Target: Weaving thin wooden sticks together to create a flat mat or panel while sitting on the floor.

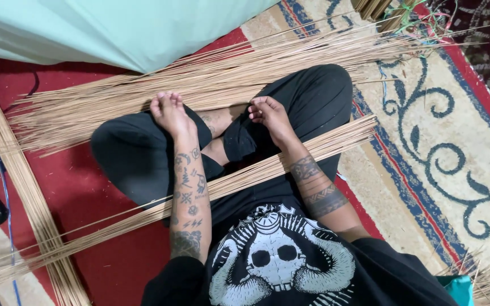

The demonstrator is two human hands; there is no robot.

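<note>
I sit cross-legged on a carpet in black trousers [137, 153]. My left hand [169, 112] rests on my left knee, fingers curled down toward a wide spread of thin tan sticks [143, 99] lying just beyond my legs. My right hand [269, 115] hangs over the gap between my knees, fingers bent, nothing clearly held in it. A long bundle of the same sticks [341, 139] lies across my lap, running from lower left to upper right under both forearms.
A pale green cloth [114, 28] covers the far left. Another stick bundle [24, 187] runs down the left side. The red and beige patterned carpet [443, 141] extends to the right. More sticks lie at the lower right [483, 277] and top right [375, 8].
</note>
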